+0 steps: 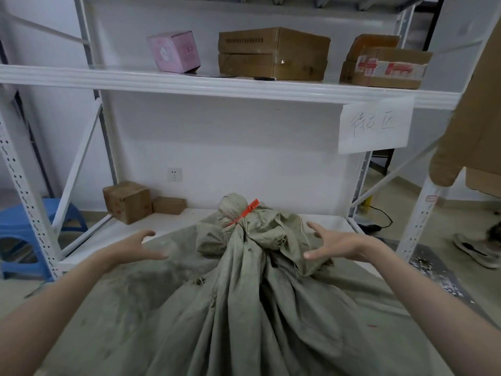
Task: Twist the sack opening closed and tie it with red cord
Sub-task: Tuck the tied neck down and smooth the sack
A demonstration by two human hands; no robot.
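The sack lies across the lowest shelf of a white rack, its neck gathered and twisted into a knob at the far end. A red cord is cinched round that neck, its loose tail sticking up to the right. Left hand and right hand hang either side of the neck, apart from it; each grip is wide, fingers spread and curled, holding nothing. Judgement: twisting and tying appear complete, and the step in hand is release or a final check. Whether the fastening is fully locked cannot be told at this size. The next move calls for a tug on the neck to prove it.
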